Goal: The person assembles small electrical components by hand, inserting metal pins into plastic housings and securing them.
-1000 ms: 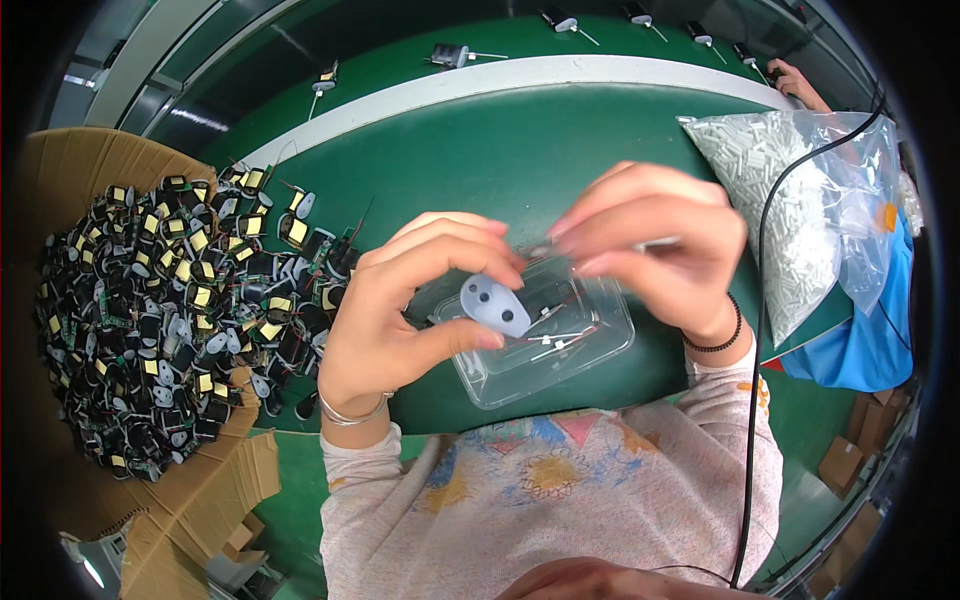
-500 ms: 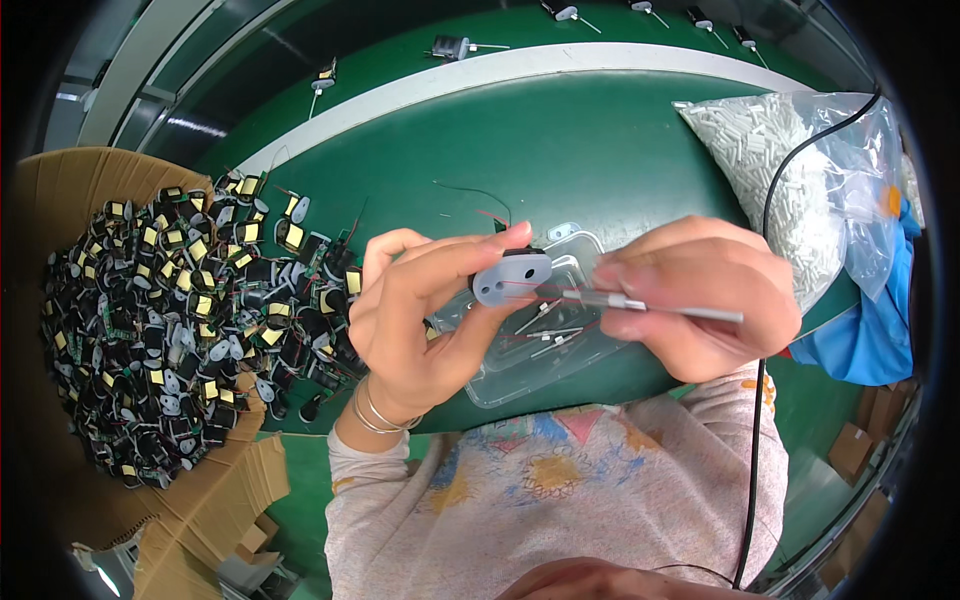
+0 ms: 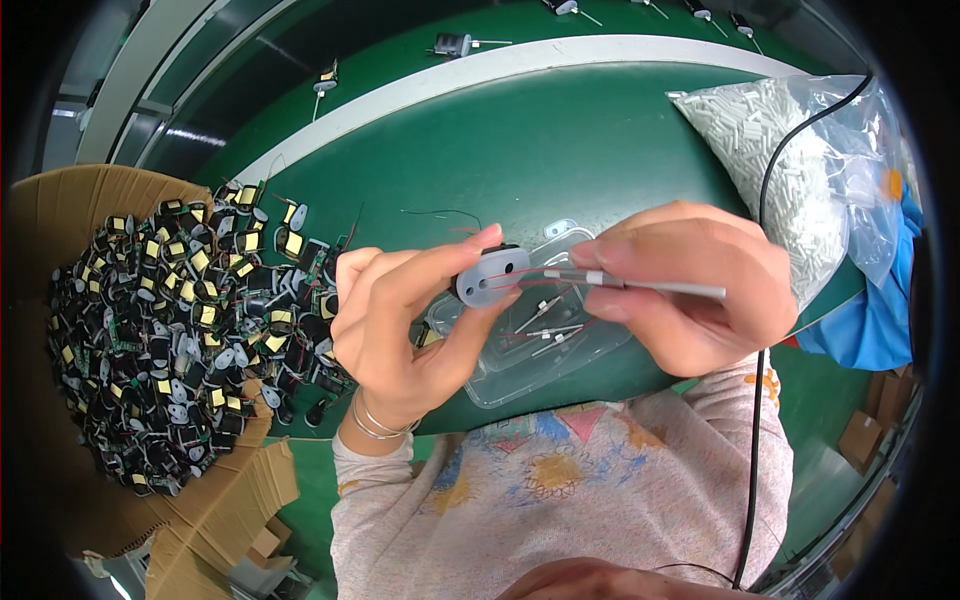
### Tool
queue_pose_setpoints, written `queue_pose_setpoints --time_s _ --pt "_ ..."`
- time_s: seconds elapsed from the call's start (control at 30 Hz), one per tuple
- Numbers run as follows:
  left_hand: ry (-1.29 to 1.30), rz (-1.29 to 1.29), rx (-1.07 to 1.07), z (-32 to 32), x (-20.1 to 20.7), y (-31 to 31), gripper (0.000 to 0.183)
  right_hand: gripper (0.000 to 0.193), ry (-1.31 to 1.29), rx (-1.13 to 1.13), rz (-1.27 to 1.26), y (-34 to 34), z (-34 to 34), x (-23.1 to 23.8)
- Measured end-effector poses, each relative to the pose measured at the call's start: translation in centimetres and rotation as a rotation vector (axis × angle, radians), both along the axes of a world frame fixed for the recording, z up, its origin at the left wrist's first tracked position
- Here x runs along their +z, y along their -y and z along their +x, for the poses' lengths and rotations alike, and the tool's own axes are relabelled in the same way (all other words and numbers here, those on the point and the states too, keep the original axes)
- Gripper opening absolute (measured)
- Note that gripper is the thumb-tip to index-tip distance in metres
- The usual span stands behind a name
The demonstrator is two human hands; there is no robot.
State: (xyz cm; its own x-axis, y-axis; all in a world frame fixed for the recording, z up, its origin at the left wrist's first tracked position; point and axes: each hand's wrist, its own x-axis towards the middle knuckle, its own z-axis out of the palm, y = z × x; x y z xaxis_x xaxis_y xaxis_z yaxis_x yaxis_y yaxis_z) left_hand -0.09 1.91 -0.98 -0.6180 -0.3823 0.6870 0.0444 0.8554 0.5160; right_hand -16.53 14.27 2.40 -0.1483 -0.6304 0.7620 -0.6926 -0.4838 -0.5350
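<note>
My left hand [image 3: 400, 315] pinches a small unit with a grey oval end cap [image 3: 490, 278] and a black body. Round holes show in the cap's face, and a thin dark wire trails from behind it. Between the thumb and fingertips of my right hand [image 3: 705, 270] is a thin white and silver rod [image 3: 675, 289], pointing left at the cap. Fine red wire [image 3: 522, 273] spans the gap from rod to cap. Beneath both hands sits a clear plastic tray [image 3: 488, 395] with several similar thin rods [image 3: 548, 335] in it. My right palm is hidden.
Left, a cardboard box [image 3: 110, 192] spills a large heap of black and grey units [image 3: 170, 340] onto the green table [image 3: 430, 150]. A bag of short white tubes [image 3: 750, 135] lies right, crossed by a black cable [image 3: 768, 200]. Beyond a white rail [image 3: 440, 75], several finished-looking units [image 3: 453, 45] lie spaced out.
Both hands have shifted a little to the left, carrying the grey-capped unit and the rod along. The red wire still runs between them.
</note>
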Motion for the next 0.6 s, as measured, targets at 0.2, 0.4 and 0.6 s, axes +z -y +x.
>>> queue_pose_setpoints --time_s 0.2,0.4,0.6 --pt "0.023 -0.047 0.001 0.1 0.2 -0.1 0.040 0.027 0.095 0.034 0.104 0.0 -0.6 0.1" --pt "0.011 -0.078 0.031 0.1 0.2 -0.1 0.039 0.026 0.037 0.050 0.011 0.0 0.3 -0.2" --pt "0.017 -0.099 0.070 0.1 0.2 -0.1 0.039 0.034 -0.145 0.012 -0.093 -0.2 0.6 -1.4"
